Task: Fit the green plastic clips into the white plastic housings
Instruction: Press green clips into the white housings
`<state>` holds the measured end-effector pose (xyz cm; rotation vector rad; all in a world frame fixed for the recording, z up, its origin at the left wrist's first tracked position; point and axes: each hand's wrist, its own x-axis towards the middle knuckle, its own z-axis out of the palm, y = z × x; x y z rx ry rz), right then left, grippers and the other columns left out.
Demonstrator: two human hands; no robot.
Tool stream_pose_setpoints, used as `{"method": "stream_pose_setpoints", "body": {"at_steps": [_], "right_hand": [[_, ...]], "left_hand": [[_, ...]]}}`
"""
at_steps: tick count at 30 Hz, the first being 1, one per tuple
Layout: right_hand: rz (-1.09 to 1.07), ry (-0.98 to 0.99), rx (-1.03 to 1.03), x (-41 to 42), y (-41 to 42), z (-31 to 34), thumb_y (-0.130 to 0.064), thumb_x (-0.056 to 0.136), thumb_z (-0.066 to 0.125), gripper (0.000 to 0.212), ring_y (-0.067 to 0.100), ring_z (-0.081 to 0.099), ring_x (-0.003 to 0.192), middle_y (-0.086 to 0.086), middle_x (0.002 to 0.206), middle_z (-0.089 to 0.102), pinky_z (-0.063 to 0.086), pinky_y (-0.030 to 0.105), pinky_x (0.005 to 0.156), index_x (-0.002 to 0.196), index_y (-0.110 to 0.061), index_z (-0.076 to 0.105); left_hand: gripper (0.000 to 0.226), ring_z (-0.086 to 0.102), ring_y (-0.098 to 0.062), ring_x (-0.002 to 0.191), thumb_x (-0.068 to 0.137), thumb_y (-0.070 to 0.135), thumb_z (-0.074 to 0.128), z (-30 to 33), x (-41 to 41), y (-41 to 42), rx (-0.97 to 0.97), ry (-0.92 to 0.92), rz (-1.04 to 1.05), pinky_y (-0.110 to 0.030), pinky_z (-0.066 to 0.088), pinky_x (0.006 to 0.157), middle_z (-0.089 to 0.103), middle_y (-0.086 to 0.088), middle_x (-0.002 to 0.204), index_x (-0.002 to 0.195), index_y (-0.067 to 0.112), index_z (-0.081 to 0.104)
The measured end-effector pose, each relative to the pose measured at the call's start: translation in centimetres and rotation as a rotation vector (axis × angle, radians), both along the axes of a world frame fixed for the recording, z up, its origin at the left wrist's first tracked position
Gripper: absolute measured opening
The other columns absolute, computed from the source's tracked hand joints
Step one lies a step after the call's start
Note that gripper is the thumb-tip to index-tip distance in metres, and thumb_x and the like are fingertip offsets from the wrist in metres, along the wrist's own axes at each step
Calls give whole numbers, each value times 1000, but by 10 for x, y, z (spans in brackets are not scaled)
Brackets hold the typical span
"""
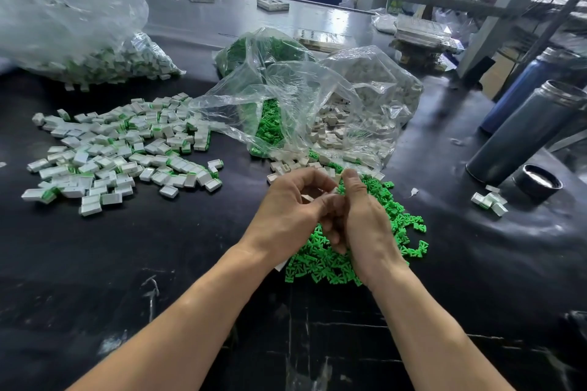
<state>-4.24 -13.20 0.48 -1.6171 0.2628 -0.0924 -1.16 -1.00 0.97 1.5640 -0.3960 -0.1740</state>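
Hands meet over the near edge of the loose green clips (355, 260), which spread across the black table (158, 263) just in front of you. Your left hand (286, 216) has its fingers curled round a small white housing (307, 198), of which only a sliver shows between your fingers. Your right hand (365, 225) presses against the left, thumb up and fingers curled inward; what it pinches is hidden, so you cannot tell whether a clip is in it. Just beyond your hands, an open clear bag (317, 105) spills white housings (327, 136) and more green clips onto the table. To your left lies a wide heap of assembled pieces (127, 149), white with green showing at their ends, and behind it a fuller bag of the same (79, 41). Four more assembled pieces (490, 201) sit well off to your right, near a dark flask (527, 133) and its cap (538, 181).
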Motion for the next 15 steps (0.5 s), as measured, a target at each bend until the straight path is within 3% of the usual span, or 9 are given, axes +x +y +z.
{"method": "stream_pose_setpoints", "body": {"at_steps": [2,4,7,9,13,15], "right_hand": [[-7,-8,-21,1,1,-1,-61,107,30,75,12,42,43,-1,51,52,30,21,39,56,-22,68],[-20,-27,-29,3,2,-3,-60,106,31,72,8,46,43,-4,50,57,35,20,41,59,-26,73],[-68,-40,-101,8,1,-9,-64,95,31,64,18,73,77,11,82,77,58,40,72,88,-20,78],[-134,-38,-141,10,1,-12,-60,93,31,63,25,75,92,10,92,78,58,51,88,91,-17,78],[-214,-76,-239,11,4,-10,-53,91,27,62,16,72,82,0,81,76,56,36,79,86,-18,79],[-222,-89,-254,12,5,-10,-51,92,26,65,15,73,84,0,83,77,57,35,80,90,-14,80]], "left_hand": [[8,68,-26,62,92,6,73,-1,0,-1,4,-10,19,-42,61,63,70,-22,85,94,1,66],[8,69,-20,65,91,10,76,-2,-1,-3,19,-27,37,-35,60,64,72,-16,85,91,4,69],[8,70,-17,69,90,11,77,-3,-2,-6,19,-36,61,-28,56,62,74,-13,85,92,6,71],[7,72,-22,70,91,10,77,-4,-3,-8,4,-27,79,-28,57,61,74,-12,86,92,5,71],[6,74,-25,82,90,13,77,-5,-3,-8,51,-58,108,-30,60,67,75,-8,89,91,9,73],[5,73,-24,82,91,13,77,-5,-3,-7,48,-61,112,-29,60,68,75,-7,88,90,10,74]]}}
